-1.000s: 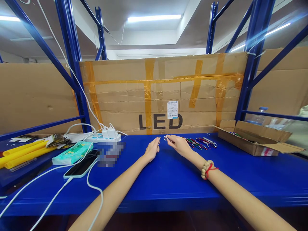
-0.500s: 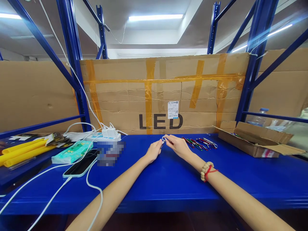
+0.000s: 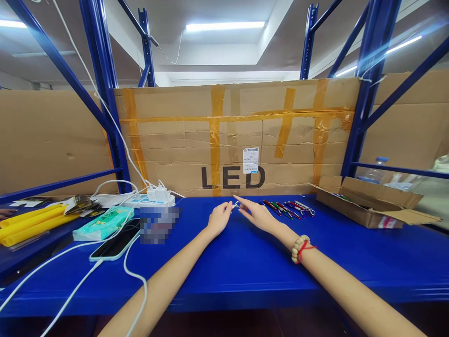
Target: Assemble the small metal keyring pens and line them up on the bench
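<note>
My left hand (image 3: 219, 218) rests on the blue shelf top (image 3: 245, 262), its fingers pinched on a small silver metal ring piece (image 3: 235, 205). My right hand (image 3: 257, 215) meets it from the right, forefinger stretched out to the same piece and the other fingers loosely spread. A row of several coloured carabiner clips (image 3: 287, 208) lies on the shelf just right of my right hand. A bead bracelet with a red cord (image 3: 299, 248) is on my right wrist.
A taped cardboard sheet marked LED (image 3: 238, 140) stands behind. At right lies an open cardboard box (image 3: 372, 203). At left are a phone (image 3: 115, 244) on a white cable, a tissue pack (image 3: 105, 223), a power strip (image 3: 154, 199) and yellow tubes (image 3: 31, 223).
My hands came together over the small ring piece. My right hand's fingers have loosened and stretched out, while my left hand now pinches the piece.
</note>
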`<action>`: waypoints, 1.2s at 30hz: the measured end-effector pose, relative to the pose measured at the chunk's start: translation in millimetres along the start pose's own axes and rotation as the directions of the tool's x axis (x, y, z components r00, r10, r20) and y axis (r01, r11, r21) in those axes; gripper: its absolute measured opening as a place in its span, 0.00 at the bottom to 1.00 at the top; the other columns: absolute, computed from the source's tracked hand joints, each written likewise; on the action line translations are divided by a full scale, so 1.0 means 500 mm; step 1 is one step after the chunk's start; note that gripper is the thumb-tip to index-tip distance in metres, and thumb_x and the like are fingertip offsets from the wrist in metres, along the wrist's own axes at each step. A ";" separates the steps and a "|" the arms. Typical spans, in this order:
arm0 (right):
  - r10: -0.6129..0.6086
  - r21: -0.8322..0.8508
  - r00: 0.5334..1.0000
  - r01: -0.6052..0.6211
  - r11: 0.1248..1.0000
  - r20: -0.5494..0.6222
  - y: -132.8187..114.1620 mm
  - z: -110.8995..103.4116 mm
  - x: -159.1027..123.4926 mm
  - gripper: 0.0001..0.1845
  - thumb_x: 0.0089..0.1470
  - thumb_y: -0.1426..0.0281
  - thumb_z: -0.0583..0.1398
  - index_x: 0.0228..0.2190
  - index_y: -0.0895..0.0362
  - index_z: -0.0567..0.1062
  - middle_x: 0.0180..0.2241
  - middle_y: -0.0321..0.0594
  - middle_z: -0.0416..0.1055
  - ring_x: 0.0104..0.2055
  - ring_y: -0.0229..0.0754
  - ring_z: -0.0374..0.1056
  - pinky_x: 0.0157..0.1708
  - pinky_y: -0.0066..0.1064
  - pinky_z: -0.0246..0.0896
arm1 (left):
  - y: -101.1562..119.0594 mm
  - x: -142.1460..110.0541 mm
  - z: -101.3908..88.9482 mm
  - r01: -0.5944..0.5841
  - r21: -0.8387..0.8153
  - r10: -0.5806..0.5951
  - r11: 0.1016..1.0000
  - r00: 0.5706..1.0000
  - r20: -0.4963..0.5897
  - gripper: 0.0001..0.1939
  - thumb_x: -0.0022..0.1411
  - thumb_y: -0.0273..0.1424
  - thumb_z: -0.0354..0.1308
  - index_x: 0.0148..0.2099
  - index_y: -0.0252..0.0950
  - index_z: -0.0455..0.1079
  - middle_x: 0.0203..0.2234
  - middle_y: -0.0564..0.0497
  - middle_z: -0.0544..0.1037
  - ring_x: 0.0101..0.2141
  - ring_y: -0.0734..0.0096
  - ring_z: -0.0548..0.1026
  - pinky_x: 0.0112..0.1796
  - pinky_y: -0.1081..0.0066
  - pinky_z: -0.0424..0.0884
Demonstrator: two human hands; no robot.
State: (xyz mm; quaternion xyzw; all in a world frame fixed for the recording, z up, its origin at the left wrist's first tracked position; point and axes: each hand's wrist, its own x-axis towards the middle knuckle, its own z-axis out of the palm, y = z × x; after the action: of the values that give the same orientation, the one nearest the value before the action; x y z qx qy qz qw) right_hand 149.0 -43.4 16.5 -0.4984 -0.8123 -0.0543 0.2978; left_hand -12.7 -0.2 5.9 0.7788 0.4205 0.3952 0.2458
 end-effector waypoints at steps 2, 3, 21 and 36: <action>0.017 0.066 0.998 -0.021 0.998 0.061 -0.002 0.001 -0.002 0.30 0.55 0.67 0.52 0.58 0.52 0.52 0.38 0.38 0.68 0.36 0.34 0.65 0.32 0.23 0.59 | 0.001 -0.002 -0.002 -0.022 0.117 0.017 0.993 0.999 0.040 0.21 0.63 0.40 0.39 0.25 0.35 0.63 0.20 0.53 0.68 0.25 0.71 0.66 0.25 0.74 0.55; 0.022 0.094 0.996 -0.030 0.995 0.090 -0.004 0.002 -0.002 0.30 0.54 0.67 0.54 0.58 0.52 0.53 0.36 0.37 0.68 0.35 0.33 0.65 0.31 0.22 0.58 | 0.001 -0.003 -0.002 -0.025 0.158 0.016 0.987 0.998 0.057 0.20 0.63 0.39 0.39 0.25 0.35 0.64 0.21 0.52 0.69 0.26 0.70 0.67 0.25 0.74 0.55; 0.581 -0.063 0.764 -0.619 0.783 -0.282 0.108 -0.066 -0.018 0.16 0.58 0.63 0.50 0.43 0.53 0.72 0.42 0.40 0.70 0.43 0.42 0.65 0.36 0.26 0.55 | 0.012 -0.007 -0.017 0.160 0.326 -0.174 0.932 0.985 0.015 0.11 0.63 0.37 0.39 0.39 0.40 0.60 0.24 0.52 0.73 0.30 0.63 0.71 0.31 0.70 0.60; 0.838 -0.199 0.463 -0.885 0.421 -0.288 0.198 -0.082 -0.072 0.13 0.51 0.72 0.53 0.34 0.61 0.76 0.36 0.51 0.68 0.43 0.50 0.63 0.44 0.43 0.48 | 0.008 -0.011 -0.025 -0.243 0.510 0.058 0.826 0.935 0.351 0.09 0.61 0.32 0.43 0.36 0.41 0.64 0.26 0.52 0.72 0.30 0.66 0.70 0.28 0.72 0.59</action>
State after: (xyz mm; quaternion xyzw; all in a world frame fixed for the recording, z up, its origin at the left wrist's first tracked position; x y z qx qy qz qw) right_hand 261.7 -37.8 9.9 -0.8798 -0.3962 -0.0606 0.2556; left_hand -22.7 -6.3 13.7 0.9009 0.4062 0.1457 0.0466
